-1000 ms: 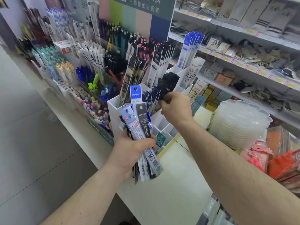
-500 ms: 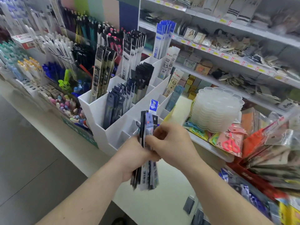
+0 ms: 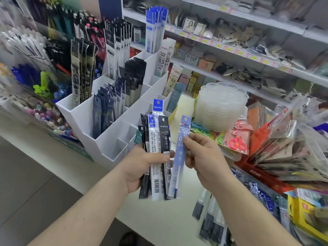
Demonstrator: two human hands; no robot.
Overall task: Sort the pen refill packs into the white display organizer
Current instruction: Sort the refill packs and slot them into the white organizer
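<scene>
My left hand (image 3: 142, 164) grips a fanned bundle of refill packs (image 3: 157, 139), black, white and blue, held upright. My right hand (image 3: 204, 157) pinches a single light-blue refill pack (image 3: 179, 167), drawn a little to the right of the bundle. Behind both hands stands the white display organizer (image 3: 110, 137), stepped, with tall packs filling its rear and middle compartments and small front compartments (image 3: 122, 146) showing bare white walls.
A stack of translucent scalloped trays (image 3: 220, 105) sits right of the organizer. Packaged goods (image 3: 284, 151) crowd the right side, and loose refill packs (image 3: 211, 221) lie on the white counter near my right forearm. Pen displays (image 3: 35, 55) fill the left; shelves run behind.
My right hand came back from the organizer to the bundle and pulled one light-blue pack out to the right. The view swung rightward and down.
</scene>
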